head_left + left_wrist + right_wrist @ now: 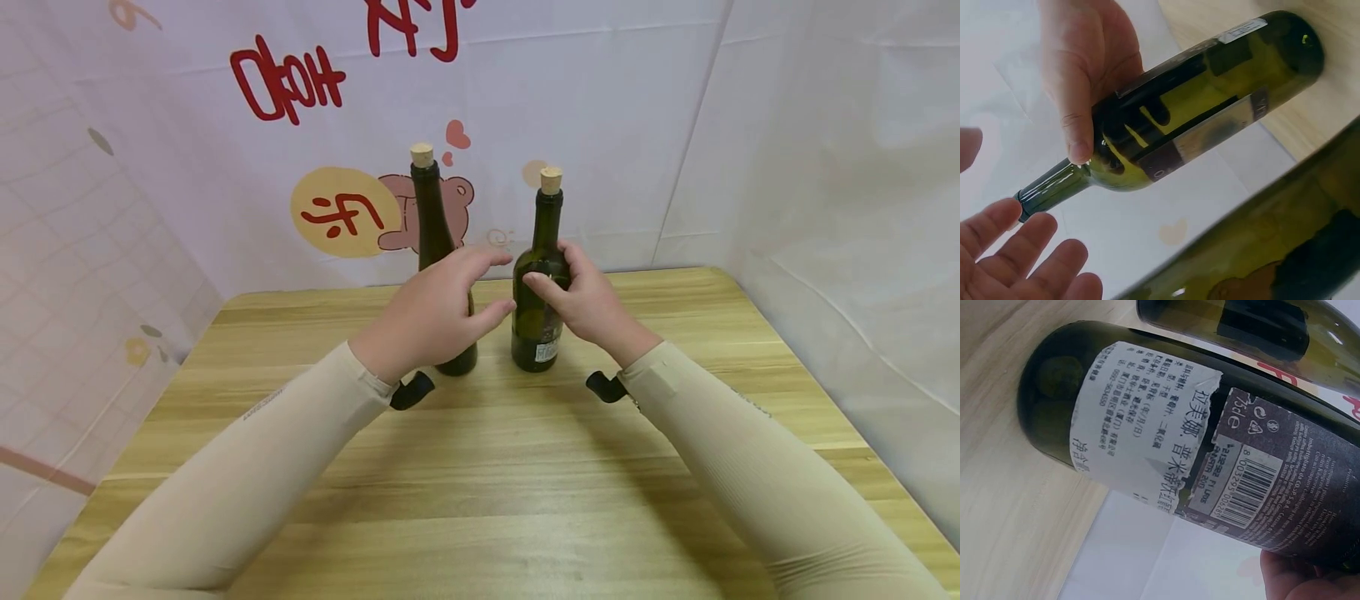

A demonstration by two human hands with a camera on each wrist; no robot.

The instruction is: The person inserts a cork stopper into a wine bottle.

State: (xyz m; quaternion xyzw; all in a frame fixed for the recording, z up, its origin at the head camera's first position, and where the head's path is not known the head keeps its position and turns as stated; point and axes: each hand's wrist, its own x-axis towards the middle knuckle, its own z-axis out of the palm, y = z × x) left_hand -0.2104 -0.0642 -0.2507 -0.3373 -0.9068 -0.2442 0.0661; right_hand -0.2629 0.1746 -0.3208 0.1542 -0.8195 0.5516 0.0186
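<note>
Two dark green wine bottles stand upright on the wooden table, each stopped with a cork. My right hand (596,307) grips the right bottle (528,312) around its shoulder, thumb in front and fingers behind. That bottle's cork (551,181) points straight up. In the right wrist view, a white paper label (1141,422) and a dark label (1272,469) with a barcode cover its side. My left hand (431,312) hovers before the slimmer left bottle (431,212), hiding its middle; the fingers are spread and hold nothing. The left bottle's cork (422,155) shows above.
The wooden table (480,500) reaches back to a white cloth backdrop (600,108) with red lettering and a pink cartoon bear (453,208). Black wrist mounts (412,390) stick out under both cuffs, low over the tabletop. White cloth also hangs at both sides.
</note>
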